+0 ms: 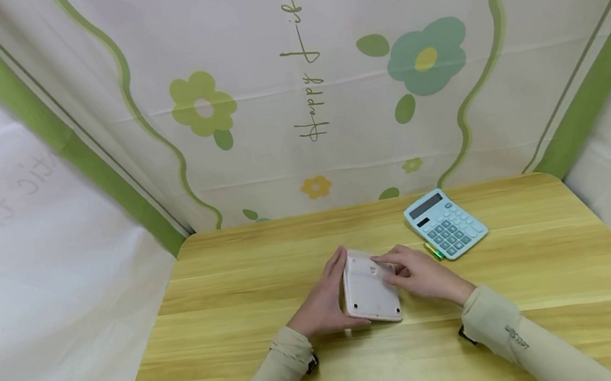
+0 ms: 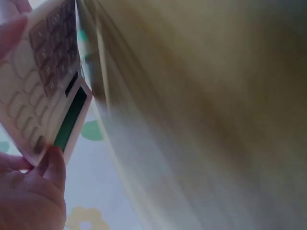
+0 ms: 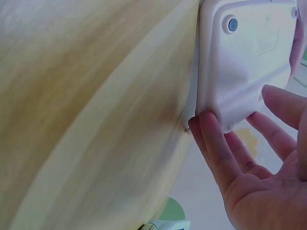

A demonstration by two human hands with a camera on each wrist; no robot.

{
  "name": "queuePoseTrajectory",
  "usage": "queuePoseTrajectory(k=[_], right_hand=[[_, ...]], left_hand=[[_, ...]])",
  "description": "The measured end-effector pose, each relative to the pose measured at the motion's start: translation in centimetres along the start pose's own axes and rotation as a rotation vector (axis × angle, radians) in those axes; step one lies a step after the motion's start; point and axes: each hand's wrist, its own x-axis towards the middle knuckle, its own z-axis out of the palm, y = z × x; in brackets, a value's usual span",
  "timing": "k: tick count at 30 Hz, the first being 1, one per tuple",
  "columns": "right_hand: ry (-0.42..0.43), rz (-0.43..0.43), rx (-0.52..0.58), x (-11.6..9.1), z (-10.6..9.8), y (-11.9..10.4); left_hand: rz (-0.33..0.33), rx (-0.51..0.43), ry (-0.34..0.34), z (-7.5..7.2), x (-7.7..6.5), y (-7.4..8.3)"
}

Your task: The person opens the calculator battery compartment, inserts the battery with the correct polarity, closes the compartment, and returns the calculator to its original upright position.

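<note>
A pale pinkish-white calculator is held tilted over the table, its back towards the head view. My left hand grips it, fingers at the far left corner and thumb along the near edge. The left wrist view shows the front, with brown number keys and a dark display. On the other side, my right hand holds the far right corner with its fingers. One of its digits touches the back near a small marked spot, also seen beside the right hand in the right wrist view.
A light blue calculator lies face up at the back right of the wooden table. Small shiny green cylinders, like batteries, lie against its left edge. A white printed curtain hangs along the table's far edge.
</note>
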Motion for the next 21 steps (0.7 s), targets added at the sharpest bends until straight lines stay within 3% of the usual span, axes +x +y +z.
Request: queuePoseTrajectory(k=[5,12,17,21], right_hand=[[0.014,0.009,-0.030,-0.1,-0.1,0.0],[0.029,0.012,-0.110,0.2,0.2,0.1],[0.018,0.035,-0.104,0.2,0.3,0.1],[0.018,0.026,-0.109,0.2,0.3,0.1]], left_hand=[[-0.077,-0.024,-0.014,0.4,-0.1,0.4],[-0.127,-0.010,-0.016,0.9,-0.3,0.6],[-0.185,-0.045,-0.042,1.1,-0.3,0.7],[-0.208,-0.011,-0.036,1.5,-0.3,0.7]])
